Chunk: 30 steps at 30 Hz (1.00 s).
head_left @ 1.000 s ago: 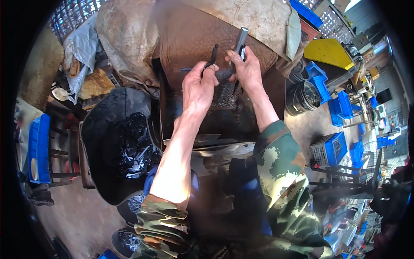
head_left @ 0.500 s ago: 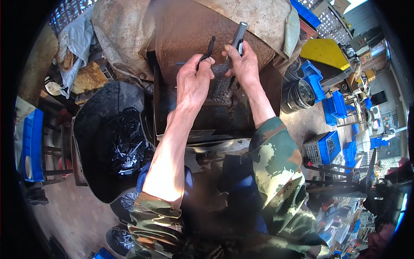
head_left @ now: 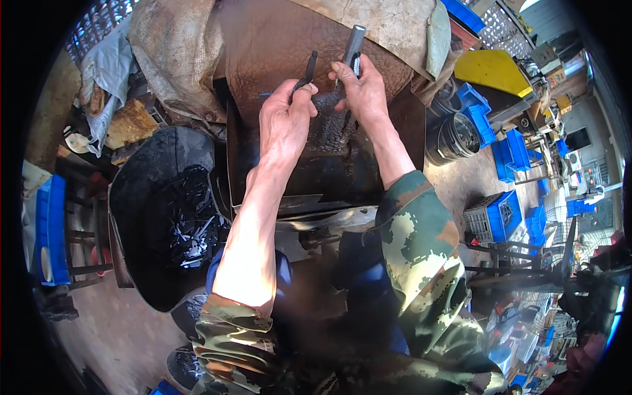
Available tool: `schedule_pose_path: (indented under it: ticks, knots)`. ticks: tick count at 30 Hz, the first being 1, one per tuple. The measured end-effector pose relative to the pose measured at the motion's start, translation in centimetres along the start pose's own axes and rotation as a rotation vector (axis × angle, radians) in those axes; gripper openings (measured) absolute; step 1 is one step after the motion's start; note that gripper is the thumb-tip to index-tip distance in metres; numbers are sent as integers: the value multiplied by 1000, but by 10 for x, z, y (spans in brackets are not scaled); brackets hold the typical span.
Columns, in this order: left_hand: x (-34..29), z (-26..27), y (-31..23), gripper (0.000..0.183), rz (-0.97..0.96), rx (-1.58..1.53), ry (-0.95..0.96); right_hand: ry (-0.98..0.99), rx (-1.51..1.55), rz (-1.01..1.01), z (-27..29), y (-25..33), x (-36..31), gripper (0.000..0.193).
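Sunlit workshop floor [head_left: 118,329], blue crates [head_left: 490,217]

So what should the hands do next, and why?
Probably bring the thin dark piece in the left hand toward the grey tool in the right hand: both are raised over the rusty metal tray, close but apart.

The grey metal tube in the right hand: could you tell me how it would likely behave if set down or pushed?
The grey metal tube looks round and straight, so it would probably roll on a flat surface. It appears rigid, held by its lower end in the right hand without sagging. Its dull surface suggests a fair grip.
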State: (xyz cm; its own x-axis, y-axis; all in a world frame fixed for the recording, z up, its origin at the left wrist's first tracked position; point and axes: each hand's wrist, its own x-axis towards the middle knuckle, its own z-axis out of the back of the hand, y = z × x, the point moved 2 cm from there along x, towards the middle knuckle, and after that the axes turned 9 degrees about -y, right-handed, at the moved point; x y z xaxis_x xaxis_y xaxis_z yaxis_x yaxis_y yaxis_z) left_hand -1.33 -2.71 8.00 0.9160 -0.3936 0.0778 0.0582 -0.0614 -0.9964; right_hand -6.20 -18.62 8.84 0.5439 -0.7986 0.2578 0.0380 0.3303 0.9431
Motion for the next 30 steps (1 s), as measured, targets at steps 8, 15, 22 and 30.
schedule_pose_path:
  ticks: [8,15,22,30]
  knots:
    - [-2,0,-3,26,13,16,-2,11,-5,1,1,1,0,24]
    - [0,0,-2,26,2,5,-4,30,-26,8,1,2,-1,30]
    - [-2,2,-7,25,-13,-8,-7,20,-20,10,1,4,-2,29]
    - [-7,9,-15,26,-17,-37,-8,0,-62,-10,2,6,-2,28]
